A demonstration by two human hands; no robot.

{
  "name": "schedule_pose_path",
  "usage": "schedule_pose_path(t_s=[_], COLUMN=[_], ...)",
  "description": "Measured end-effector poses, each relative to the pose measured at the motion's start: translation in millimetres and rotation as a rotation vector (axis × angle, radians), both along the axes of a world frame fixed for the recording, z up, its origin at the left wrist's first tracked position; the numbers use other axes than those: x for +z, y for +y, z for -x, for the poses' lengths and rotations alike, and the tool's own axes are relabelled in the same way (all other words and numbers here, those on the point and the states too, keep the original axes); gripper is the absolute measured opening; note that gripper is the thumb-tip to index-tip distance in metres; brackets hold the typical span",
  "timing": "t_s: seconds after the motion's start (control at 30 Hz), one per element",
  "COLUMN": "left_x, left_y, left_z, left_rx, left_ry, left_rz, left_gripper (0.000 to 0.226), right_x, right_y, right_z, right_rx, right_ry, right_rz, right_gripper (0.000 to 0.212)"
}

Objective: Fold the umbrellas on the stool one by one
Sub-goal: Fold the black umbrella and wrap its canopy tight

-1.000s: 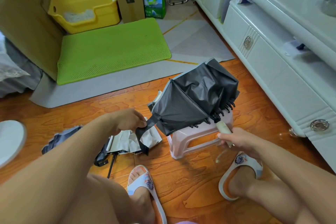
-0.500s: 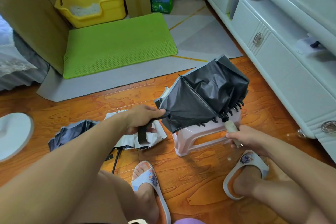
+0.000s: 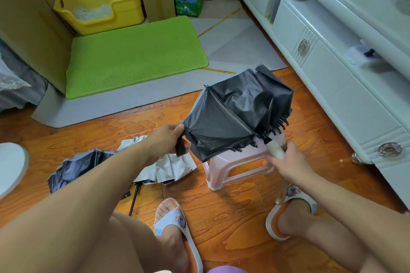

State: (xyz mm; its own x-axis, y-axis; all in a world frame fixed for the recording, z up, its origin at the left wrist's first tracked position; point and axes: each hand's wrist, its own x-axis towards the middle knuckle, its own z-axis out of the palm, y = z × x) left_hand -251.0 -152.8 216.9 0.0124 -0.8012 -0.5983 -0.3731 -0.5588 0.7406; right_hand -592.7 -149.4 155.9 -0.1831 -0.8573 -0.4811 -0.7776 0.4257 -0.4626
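Centrally, the pink stool (image 3: 233,168) serves as the reference landmark; it stands on the orange wood floor (image 3: 233,210).

1. White cabinet (image 3: 346,86): runs along the far right of the stool, with round metal drawer knobs on its fronts.
2. Green mat (image 3: 133,57): lies on the floor well beyond the stool, to its left.
3. Yellow bin (image 3: 97,2): sits behind the green mat, farther from the stool.
4. Black umbrella (image 3: 235,113): partly collapsed, canopy bunched and slack, positioned over the stool top and tilted, with its rib tips pointing down toward the stool's right side.
5. Second umbrella (image 3: 168,164): lies spread and crumpled on the floor just left of the stool, pale side up, dark fabric trailing farther left.
6. Left hand (image 3: 166,139): left of the stool, fingers curled, pinching the edge of the black umbrella canopy together with its dark strap.
7. Right hand (image 3: 290,162): at the stool's right front corner, fingers wrapped around the cream handle (image 3: 275,150) of the black umbrella.
8. Slippers (image 3: 175,224): white, one on each foot, on the floor nearer than the stool.
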Motion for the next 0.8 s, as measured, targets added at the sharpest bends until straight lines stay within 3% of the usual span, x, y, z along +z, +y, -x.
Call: schedule_pose_path(t_s=[0.2, 0.43, 0.6, 0.7, 0.8], left_x=[3.4, 15.2, 18.5, 15.9, 8.8], left_y=[-7.6, -16.3, -15.9, -15.8, -18.0], left_z=[0.2, 3.4, 15.0, 17.5, 17.4], left_rx=[0.011, 0.019, 0.021, -0.019, -0.044], left_ry=[-0.112, -0.016, -0.009, -0.078, -0.113], left_rz=[0.125, 0.248, 0.291, 0.256, 0.198], left_gripper=[0.033, 0.028, 0.024, 0.028, 0.026], right_x=[20.2, 32.8, 29.3, 23.2, 19.3], right_y=[0.2, 5.3, 11.1, 12.1, 9.6], right_z=[5.3, -0.6, -8.0, -4.9, -5.3], right_rx=[-0.123, -0.322, -0.429, -0.342, 0.052], right_ry=[-0.452, -0.829, -1.091, -1.039, -0.512], right_rz=[0.012, -0.179, -0.396, -0.410, -0.307], right_gripper=[0.023, 0.027, 0.051, 0.057, 0.054])
